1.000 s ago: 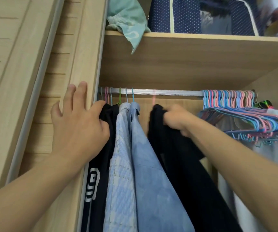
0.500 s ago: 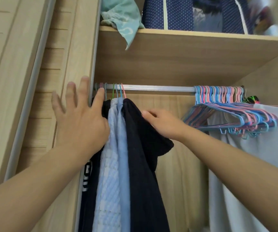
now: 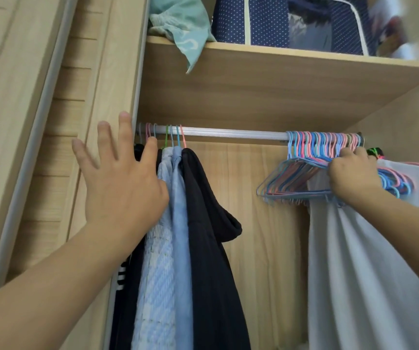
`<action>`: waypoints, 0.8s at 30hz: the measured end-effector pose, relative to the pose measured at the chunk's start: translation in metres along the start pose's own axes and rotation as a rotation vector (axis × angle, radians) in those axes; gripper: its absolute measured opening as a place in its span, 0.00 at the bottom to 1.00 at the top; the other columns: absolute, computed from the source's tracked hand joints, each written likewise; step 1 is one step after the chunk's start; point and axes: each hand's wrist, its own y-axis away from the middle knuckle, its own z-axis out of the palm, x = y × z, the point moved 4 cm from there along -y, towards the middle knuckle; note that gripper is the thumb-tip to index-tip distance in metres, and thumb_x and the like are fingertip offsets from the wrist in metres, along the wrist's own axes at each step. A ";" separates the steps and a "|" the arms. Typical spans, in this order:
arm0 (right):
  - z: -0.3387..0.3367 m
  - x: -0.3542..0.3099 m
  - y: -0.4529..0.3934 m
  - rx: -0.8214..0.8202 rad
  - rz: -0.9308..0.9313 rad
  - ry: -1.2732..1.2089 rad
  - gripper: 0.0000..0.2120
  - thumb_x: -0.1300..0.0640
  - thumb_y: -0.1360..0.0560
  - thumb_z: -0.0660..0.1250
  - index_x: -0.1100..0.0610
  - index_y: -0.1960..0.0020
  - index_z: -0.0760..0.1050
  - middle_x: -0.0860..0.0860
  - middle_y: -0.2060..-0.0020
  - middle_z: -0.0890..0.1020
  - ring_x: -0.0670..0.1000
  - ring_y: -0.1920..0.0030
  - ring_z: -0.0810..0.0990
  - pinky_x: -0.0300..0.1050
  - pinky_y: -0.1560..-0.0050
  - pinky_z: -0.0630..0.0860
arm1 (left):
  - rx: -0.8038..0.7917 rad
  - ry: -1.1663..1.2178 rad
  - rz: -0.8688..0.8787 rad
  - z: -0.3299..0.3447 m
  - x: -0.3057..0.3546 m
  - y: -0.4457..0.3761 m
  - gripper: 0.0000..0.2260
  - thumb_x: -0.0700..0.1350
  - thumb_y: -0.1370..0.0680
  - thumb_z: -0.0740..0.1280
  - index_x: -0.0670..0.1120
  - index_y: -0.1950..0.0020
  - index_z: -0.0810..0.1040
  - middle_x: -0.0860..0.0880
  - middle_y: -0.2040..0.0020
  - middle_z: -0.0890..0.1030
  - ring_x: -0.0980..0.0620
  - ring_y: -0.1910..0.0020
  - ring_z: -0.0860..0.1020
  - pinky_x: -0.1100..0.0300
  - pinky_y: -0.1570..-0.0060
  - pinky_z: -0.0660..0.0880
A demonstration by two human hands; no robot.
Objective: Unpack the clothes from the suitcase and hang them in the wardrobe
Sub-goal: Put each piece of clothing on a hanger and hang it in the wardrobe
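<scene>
The right hand [image 3: 353, 176] grasped the empty hangers [image 3: 301, 170]; the left hand [image 3: 122, 183], released, pressed the hung clothes [image 3: 190, 223]. Pulling one hanger could drag its tangled neighbours off the rail [image 3: 228, 133].

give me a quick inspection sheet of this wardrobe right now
surface: rail bare along its middle
job's things: dark hooded top and two blue shirts hang at the left end; suitcase not in view
clutter: bunch of empty hangers at the right end, white garment below
grippers: left hand spread open against the hung clothes; right hand grips the empty hangers
cables: nothing seen
surroundings: shelf above holds a teal cloth and a dotted storage bag
</scene>
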 end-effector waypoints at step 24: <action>-0.006 0.035 0.216 -0.057 0.058 -0.906 0.09 0.54 0.18 0.56 0.54 0.53 0.72 0.50 0.64 0.84 0.60 0.62 0.83 0.55 0.57 0.78 | 0.079 0.914 -0.032 -0.059 0.071 0.101 0.17 0.37 0.26 0.66 0.42 0.37 0.79 0.37 0.27 0.67 0.42 0.25 0.64 0.48 0.25 0.60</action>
